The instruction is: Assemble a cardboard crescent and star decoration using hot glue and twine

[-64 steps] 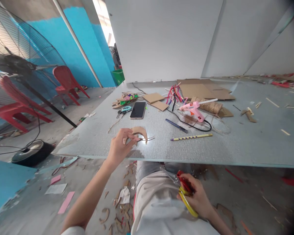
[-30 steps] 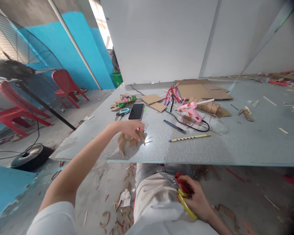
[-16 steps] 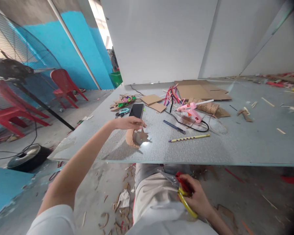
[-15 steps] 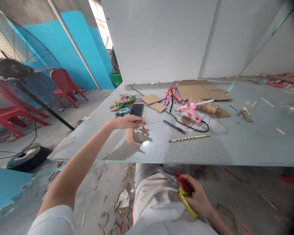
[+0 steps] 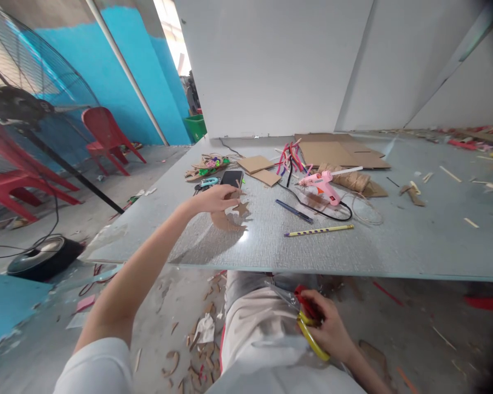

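My left hand (image 5: 218, 198) reaches over the table, fingers closed at the upper end of a brown cardboard crescent (image 5: 225, 221). A small cardboard star (image 5: 241, 208) shows inside the curve; whether it is joined to the crescent I cannot tell. The fingertips partly cover the crescent's top. Just behind that hand lie a black phone (image 5: 232, 178) and a ring of keys with a light-blue tag (image 5: 209, 182). Down at my lap, my right hand (image 5: 331, 323) is wrapped round scissors (image 5: 313, 340) with red and yellow handles, their blades pointing up and left.
On the table lie a pink glue gun (image 5: 322, 186), a blue pen (image 5: 294, 211), a yellow pencil (image 5: 318, 231), twine (image 5: 347, 179), cardboard sheets (image 5: 340, 150) and coloured pipe cleaners (image 5: 290, 156). A fan (image 5: 18, 104) and red chairs (image 5: 104, 137) stand left. Scraps litter the floor.
The crescent under my left hand has tilted flatter, its lower end swinging up and right. My right hand keeps the scissors at my lap. The view has shifted slightly.
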Demonstrator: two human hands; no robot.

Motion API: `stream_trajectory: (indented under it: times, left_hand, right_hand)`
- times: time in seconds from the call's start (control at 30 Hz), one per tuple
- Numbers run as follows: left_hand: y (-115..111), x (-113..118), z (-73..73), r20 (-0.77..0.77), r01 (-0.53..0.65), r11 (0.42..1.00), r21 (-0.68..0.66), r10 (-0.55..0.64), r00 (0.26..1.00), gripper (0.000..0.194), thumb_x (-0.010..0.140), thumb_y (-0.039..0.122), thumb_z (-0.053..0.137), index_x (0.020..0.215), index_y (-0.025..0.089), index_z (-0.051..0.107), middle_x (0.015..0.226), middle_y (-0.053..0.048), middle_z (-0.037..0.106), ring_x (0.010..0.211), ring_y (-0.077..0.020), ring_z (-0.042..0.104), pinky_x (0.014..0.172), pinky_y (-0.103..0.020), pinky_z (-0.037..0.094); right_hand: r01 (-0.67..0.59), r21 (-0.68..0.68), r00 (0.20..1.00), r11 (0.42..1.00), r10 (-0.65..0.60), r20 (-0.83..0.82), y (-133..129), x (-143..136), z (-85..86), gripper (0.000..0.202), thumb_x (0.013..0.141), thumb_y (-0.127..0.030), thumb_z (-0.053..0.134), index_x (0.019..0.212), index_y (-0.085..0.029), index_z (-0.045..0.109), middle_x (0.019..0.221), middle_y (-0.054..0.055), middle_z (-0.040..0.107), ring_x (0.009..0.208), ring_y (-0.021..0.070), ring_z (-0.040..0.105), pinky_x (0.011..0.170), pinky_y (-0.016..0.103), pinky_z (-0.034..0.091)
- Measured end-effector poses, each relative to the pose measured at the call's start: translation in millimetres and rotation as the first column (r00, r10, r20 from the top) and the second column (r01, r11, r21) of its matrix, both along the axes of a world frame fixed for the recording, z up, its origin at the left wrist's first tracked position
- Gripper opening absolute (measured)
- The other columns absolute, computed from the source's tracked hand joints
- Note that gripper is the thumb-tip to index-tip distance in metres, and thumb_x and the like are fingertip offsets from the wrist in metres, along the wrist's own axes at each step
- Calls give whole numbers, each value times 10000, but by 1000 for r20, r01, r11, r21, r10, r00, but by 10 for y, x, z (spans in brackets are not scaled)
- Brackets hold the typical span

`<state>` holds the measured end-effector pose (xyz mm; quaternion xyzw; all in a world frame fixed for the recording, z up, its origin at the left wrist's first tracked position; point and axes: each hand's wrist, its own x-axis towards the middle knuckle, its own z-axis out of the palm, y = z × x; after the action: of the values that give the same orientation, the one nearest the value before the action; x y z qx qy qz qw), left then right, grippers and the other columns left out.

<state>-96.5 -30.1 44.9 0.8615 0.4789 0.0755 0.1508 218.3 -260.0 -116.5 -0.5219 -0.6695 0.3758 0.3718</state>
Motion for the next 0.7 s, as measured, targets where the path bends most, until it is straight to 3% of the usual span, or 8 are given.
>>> stream_trajectory:
  times: [0.17,0.33,0.7]
  left_hand:
    - [-21,19,-63,182,-86,993,-77,99,978,300,920,424,396,1057,185,514,915,-62,645,718,-171,568,645,-284,408]
    - [-46,80,-106,283,-153,983,-100,176,943,157,908,334,351,881,210,443,807,-29,581,699,-162,536,661,-294,398]
    - [-64,133,-215,275,-202,975,96,169,947,174,886,353,363,811,213,434,686,1,508,615,-157,456,598,-287,283]
  right_hand:
    - [42,-9,999,999,-42,-5,-3,4,-14,353,626,-323,725,945,-177,689,830,45,711,685,160,621,635,240,504]
    - [-6,-5,1000,1000,5,-10,-2,-7,-7,310,653,-281,695,947,-184,679,801,24,697,653,140,591,599,217,480]
    - [-14,54,1000,998,14,5,1,-16,-7,301,653,-241,673,948,-181,672,803,19,696,654,138,598,608,218,484]
